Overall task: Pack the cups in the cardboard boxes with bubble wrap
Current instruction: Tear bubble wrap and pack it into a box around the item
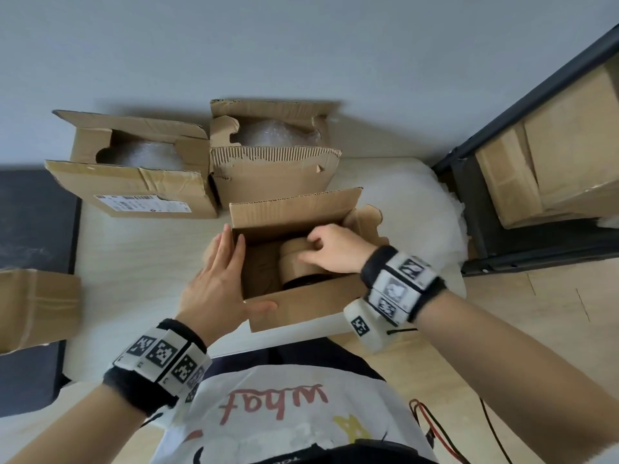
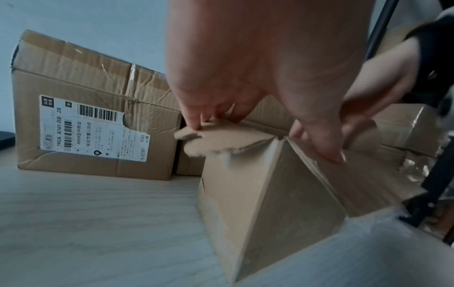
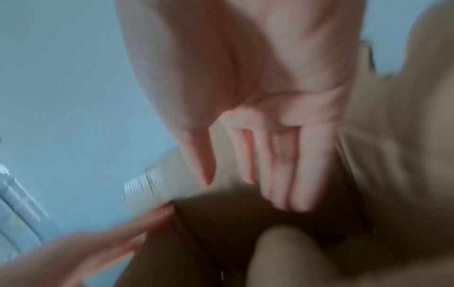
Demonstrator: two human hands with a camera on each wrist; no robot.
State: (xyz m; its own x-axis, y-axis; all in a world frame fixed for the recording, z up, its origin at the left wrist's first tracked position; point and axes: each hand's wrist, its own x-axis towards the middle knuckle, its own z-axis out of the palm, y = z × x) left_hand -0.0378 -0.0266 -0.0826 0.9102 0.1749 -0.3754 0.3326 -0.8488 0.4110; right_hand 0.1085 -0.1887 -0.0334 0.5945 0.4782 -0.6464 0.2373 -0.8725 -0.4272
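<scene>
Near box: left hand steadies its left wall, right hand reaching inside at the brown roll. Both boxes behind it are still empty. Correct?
Not quite. In the head view the two rear boxes each hold bubble wrap. The rest stands: left hand on the near box wall, right hand inside at the brown roll.

Soft, even daylight w/ a cool blue-grey cast; no glare, only faint shadows behind the back boxes (image 1: 201, 155) and a dark interior in the open box (image 1: 294, 249). Head view is fairly sharp at centre but fisheye bends the edges, esp. the shelf frame (image 1: 522, 105) at right. Left wrist view is slightly soft, palm close-up out of focus; right wrist view is heavily motion-blurred, edges smeared.
</scene>
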